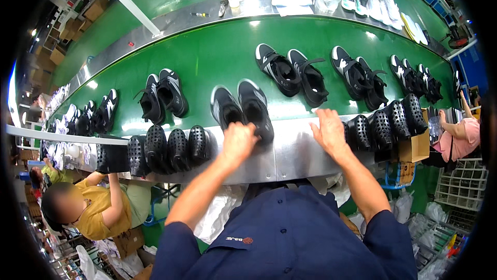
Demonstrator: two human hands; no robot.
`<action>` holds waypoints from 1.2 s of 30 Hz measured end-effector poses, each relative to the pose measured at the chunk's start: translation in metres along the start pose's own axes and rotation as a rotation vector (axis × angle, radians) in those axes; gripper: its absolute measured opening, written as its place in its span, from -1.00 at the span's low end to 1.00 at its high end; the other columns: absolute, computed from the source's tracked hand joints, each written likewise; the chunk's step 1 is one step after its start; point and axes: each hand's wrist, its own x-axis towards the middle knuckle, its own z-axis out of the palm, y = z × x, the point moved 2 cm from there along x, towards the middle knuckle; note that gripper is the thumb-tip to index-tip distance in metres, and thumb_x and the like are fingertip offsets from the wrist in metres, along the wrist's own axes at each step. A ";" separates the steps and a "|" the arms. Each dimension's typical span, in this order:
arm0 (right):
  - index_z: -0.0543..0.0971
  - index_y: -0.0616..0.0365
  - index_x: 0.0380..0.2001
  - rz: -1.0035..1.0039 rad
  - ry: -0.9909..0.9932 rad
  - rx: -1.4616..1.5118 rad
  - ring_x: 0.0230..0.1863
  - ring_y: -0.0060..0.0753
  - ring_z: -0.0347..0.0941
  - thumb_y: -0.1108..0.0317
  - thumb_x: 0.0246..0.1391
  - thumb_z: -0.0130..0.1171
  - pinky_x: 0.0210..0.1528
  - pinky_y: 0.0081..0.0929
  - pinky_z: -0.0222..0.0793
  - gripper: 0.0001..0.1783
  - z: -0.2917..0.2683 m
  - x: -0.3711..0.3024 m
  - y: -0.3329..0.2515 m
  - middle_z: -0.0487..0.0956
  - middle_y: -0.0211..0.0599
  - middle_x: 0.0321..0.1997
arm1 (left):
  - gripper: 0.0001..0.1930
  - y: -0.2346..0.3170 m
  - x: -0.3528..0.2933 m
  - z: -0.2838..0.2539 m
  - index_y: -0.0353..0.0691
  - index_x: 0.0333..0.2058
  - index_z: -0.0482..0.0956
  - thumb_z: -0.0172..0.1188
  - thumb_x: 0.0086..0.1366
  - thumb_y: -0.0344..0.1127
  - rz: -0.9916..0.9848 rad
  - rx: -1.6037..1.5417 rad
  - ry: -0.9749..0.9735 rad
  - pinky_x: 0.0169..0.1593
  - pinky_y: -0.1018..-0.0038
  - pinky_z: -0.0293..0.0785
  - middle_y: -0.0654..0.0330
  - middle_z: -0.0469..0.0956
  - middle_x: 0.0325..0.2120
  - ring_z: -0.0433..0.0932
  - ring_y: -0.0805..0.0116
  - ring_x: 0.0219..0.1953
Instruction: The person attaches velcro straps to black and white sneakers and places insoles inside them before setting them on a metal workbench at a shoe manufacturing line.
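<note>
Touching black grey-toed sneakers (256,108) at heels, left hand (239,141) curled, grip unclear; right hand (330,132) spread wide, beside perforated black shoe forms (381,130) at right

Two hands (239,142) (330,134), two nearest shoes (225,108) (one pair).

L hand (239,142) covers the heel of the L shoe (226,106) in the nearest pair; can't tell if fingers grip or just rest. R wrist partly hides near end of row of black holey blocks (381,131). Navy shirt (282,233) cut off at btm edge. Mustard-top worker (106,210): face blurred. Red bit (131,44), far L, too small to ID.
</note>
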 end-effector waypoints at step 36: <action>0.73 0.02 -0.39 -0.326 -0.134 -0.026 -0.10 -0.07 0.46 0.09 -0.01 0.34 0.01 -0.11 0.31 -0.75 0.018 -0.051 -0.085 0.62 -0.17 -0.38 | -0.58 0.043 -0.042 -0.018 -0.25 0.01 0.63 0.45 0.17 -0.33 0.145 -0.368 0.356 0.07 0.17 0.50 0.01 0.63 -0.11 0.55 -0.06 -0.03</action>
